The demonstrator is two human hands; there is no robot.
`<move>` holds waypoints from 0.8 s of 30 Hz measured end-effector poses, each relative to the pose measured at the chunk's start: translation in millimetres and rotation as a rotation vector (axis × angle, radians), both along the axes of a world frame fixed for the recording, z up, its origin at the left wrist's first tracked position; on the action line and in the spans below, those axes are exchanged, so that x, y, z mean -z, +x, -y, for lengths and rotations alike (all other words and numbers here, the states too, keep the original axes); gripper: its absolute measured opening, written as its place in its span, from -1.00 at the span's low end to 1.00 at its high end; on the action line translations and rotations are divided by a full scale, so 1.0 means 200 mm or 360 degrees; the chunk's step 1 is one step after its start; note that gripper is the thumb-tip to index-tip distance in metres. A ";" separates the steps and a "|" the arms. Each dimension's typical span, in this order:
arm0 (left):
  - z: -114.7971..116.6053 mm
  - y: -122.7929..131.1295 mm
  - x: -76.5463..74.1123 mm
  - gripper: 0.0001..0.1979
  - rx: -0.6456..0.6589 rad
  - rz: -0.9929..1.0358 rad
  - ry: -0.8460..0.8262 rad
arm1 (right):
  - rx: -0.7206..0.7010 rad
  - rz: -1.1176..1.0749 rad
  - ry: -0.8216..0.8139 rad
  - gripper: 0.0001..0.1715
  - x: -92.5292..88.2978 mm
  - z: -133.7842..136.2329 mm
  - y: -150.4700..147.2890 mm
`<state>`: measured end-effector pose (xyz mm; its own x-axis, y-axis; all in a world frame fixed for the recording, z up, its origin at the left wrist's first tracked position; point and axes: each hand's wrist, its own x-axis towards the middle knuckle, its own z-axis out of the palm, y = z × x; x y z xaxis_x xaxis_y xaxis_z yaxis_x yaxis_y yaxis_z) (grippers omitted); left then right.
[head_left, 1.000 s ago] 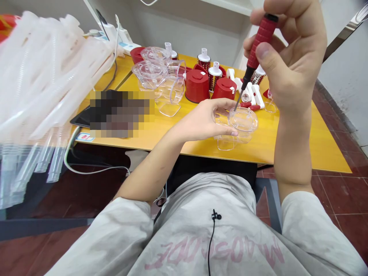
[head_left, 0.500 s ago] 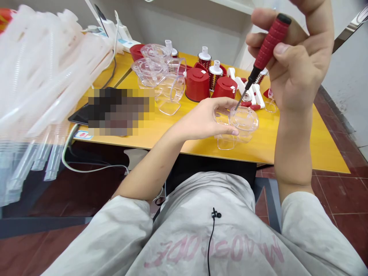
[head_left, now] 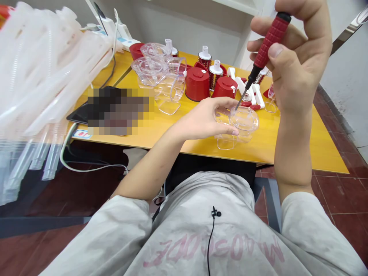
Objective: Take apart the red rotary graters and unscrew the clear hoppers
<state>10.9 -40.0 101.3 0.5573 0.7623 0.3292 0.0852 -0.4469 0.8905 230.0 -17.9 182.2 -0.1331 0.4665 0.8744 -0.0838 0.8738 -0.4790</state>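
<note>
My right hand (head_left: 296,61) grips the red handle of a screwdriver (head_left: 266,49), which slants down to the left. Its tip meets the near-left rim of a clear plastic housing (head_left: 245,119) on the table. Around the left side of that housing my left hand (head_left: 211,119) is wrapped, thumb in front and fingers behind, steadying it close to the table's front edge. Whether a screw sits under the tip is too small to tell.
More clear plastic housings (head_left: 161,76) stand at the back left of the yellow table (head_left: 192,147). Behind my hands are red cups (head_left: 197,85), drum graters with white stems (head_left: 215,74) and white-and-red handles (head_left: 255,96). Long translucent tubes in bags (head_left: 43,76) fill the left side.
The fingers of my right hand have shifted slightly on the screwdriver handle. The left hand and the clear housing stay in place.
</note>
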 end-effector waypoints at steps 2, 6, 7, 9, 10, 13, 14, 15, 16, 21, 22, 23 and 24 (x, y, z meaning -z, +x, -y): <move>0.00 0.00 0.00 -0.10 0.0003 -0.0001 0.0001 | 0.0102 0.0060 0.0103 -0.56 0.00 0.00 0.00; 0.00 0.00 0.00 -0.08 0.0007 -0.0019 -0.0014 | 0.0190 0.0150 0.0107 -0.53 -0.02 0.02 -0.01; 0.00 0.00 0.00 -0.07 0.0008 -0.0022 -0.0019 | 0.0128 0.0119 0.0095 -0.51 -0.02 0.02 -0.02; 0.00 0.00 0.00 -0.06 0.0008 -0.0021 -0.0021 | -0.0024 0.0011 0.0058 -0.52 -0.02 0.03 -0.03; 0.00 0.00 0.00 -0.06 0.0006 -0.0020 -0.0018 | -0.0079 -0.0016 0.0004 -0.53 -0.01 0.02 -0.03; 0.00 0.00 0.00 -0.09 -0.0001 -0.0024 -0.0004 | -0.0006 0.0006 -0.0058 -0.60 -0.01 0.01 -0.02; 0.00 0.00 0.00 -0.11 -0.0002 -0.0024 0.0000 | 0.0056 0.0045 -0.0014 -0.57 -0.01 0.01 -0.02; 0.00 0.00 0.00 -0.12 0.0000 -0.0021 0.0002 | 0.0124 0.0062 0.0056 -0.52 -0.02 0.01 -0.02; 0.00 0.00 0.00 -0.12 0.0002 -0.0015 0.0003 | 0.0181 0.0077 0.0105 -0.48 -0.02 0.01 -0.01; 0.00 0.00 0.00 -0.10 0.0000 -0.0005 0.0006 | 0.0106 0.0050 -0.0086 -0.55 -0.02 0.04 -0.02; 0.00 0.00 0.00 -0.10 -0.0002 -0.0010 0.0005 | 0.0040 0.0005 -0.0131 -0.55 -0.02 0.04 -0.03; 0.00 0.00 0.00 -0.10 -0.0003 -0.0015 0.0004 | -0.0026 -0.0048 -0.0128 -0.54 -0.01 0.04 -0.03; 0.00 0.00 0.00 -0.10 -0.0002 -0.0019 0.0003 | -0.0055 -0.0080 -0.0105 -0.54 -0.01 0.03 -0.03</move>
